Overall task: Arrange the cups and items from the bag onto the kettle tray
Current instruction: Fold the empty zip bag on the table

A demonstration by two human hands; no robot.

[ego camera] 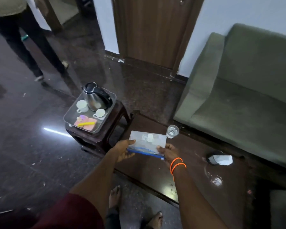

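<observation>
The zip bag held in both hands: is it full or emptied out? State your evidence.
Nearly empty. The zip bag lies flat between the left hand and right hand, with only small pale slips showing through the clear plastic.

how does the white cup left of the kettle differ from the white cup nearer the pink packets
The white ceramic cup left of the steel kettle sits farther back on the clear glass tray, near its left edge, with its handle pointing toward the camera. The white ceramic cup nearer the pink packets sits in front of the kettle, closer to the tray's right side, with its handle pointing left. Both stand upright, mouths up, and look alike in size and shape.
</observation>
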